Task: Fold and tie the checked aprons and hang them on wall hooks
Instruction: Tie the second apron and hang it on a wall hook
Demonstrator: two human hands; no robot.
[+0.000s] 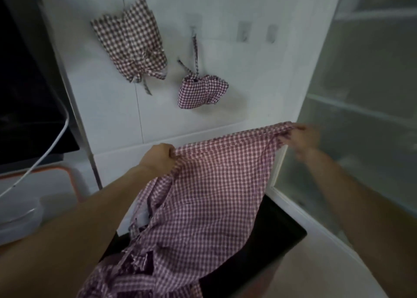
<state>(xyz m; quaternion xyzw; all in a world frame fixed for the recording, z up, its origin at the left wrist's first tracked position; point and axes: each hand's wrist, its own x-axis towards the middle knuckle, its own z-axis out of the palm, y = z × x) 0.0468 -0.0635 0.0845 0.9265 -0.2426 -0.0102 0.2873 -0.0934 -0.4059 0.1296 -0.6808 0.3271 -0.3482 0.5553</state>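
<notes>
Checked apron [203,185] | top edge stretched (taut) between hands | left hand [159,156], right hand [302,137]

right hand [303,138] — motion-blurred | apron [203,196] — lower part cut off

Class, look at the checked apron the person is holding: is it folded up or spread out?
Spread out. The left hand and right hand grip its top edge apart, so the held apron hangs open as one sheet.
</notes>
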